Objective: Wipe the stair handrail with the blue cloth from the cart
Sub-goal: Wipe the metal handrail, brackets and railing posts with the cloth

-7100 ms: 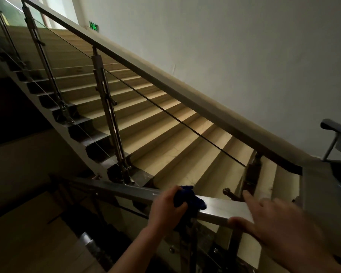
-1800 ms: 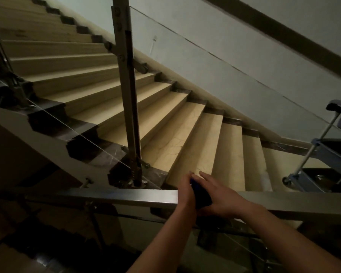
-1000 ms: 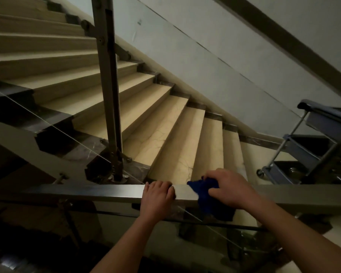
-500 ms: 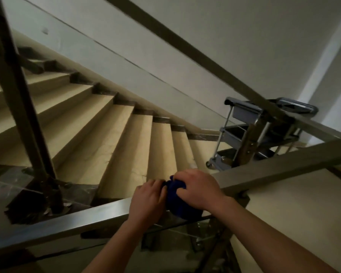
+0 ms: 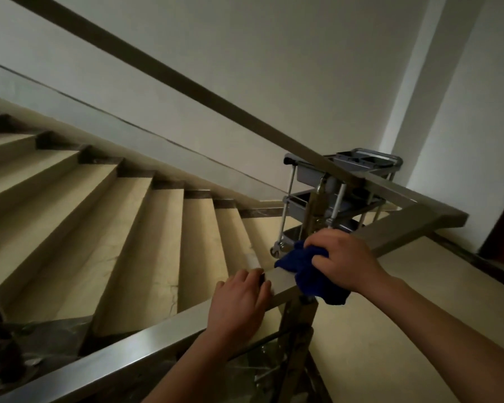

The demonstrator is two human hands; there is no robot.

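Observation:
A flat steel handrail runs from the lower left up to a corner at the right. My right hand grips a bunched blue cloth and presses it on the rail's top; part of the cloth hangs over the near side. My left hand lies on the rail just left of the cloth, fingers curled over the far edge. A grey three-tier cart stands on the landing beyond the rail, partly hidden by a post.
Beige steps with dark nosings climb to the upper left behind the rail. A second sloping handrail crosses the wall above. A rail post stands under my hands. The landing floor spreads to the right.
My right hand has slid the cloth to the right along the rail, away from my left hand, and a short gap of bare rail now lies between them. My view has swung right toward the cart.

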